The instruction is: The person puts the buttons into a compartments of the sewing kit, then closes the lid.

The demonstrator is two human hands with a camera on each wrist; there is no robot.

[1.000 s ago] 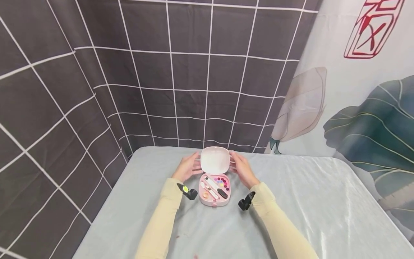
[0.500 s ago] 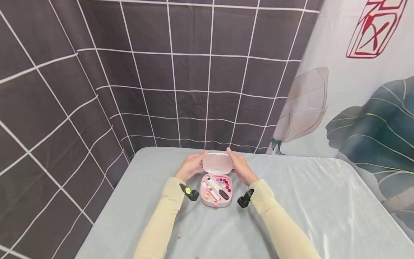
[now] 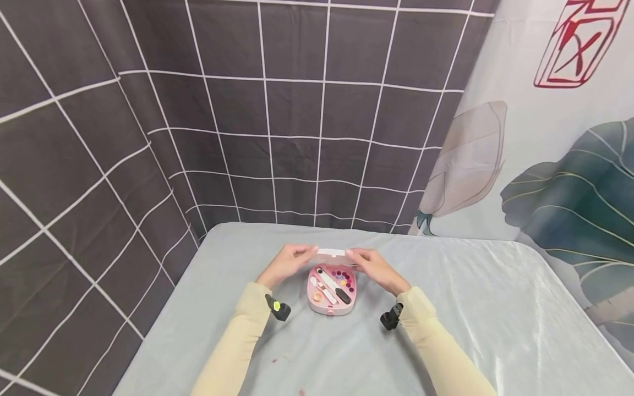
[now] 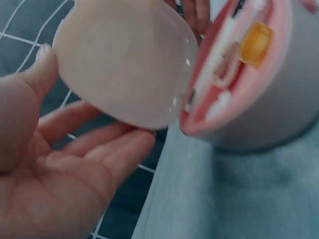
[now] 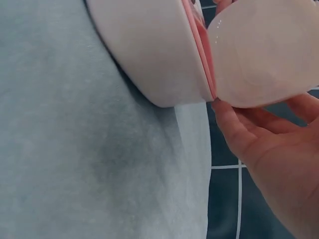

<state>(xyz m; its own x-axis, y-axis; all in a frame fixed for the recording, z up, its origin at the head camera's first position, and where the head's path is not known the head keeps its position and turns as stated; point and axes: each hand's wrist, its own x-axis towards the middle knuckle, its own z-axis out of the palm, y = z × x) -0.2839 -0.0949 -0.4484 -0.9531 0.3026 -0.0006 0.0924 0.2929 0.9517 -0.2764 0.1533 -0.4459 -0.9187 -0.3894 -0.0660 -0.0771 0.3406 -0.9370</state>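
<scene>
A pink box (image 3: 331, 311) with its hinged translucent lid (image 3: 332, 256) raised stands on the table. Inside lie a white tool with a black end (image 3: 342, 296), several small coloured round pieces (image 3: 345, 279) and a yellow-orange piece (image 4: 256, 44). My left hand (image 3: 286, 264) holds the lid's left side, thumb on its outer edge and fingers along the lower side in the left wrist view. At the opposite side, my right hand (image 3: 380, 270) grips the lid; its fingers (image 5: 232, 124) reach the edge near the hinge.
A pale grey-blue cloth covers the table (image 3: 446, 319). Behind it and to the left hangs a dark curtain with white grid lines (image 3: 292, 159); a light curtain with leaf prints (image 3: 569, 203) hangs at right. A black wrist camera (image 3: 391, 317) sits on the right sleeve.
The lid has tilted forward and down toward the box, from standing upright to a narrow strip in the head view. Both hands have moved with it, thumbs now at its top edge.
</scene>
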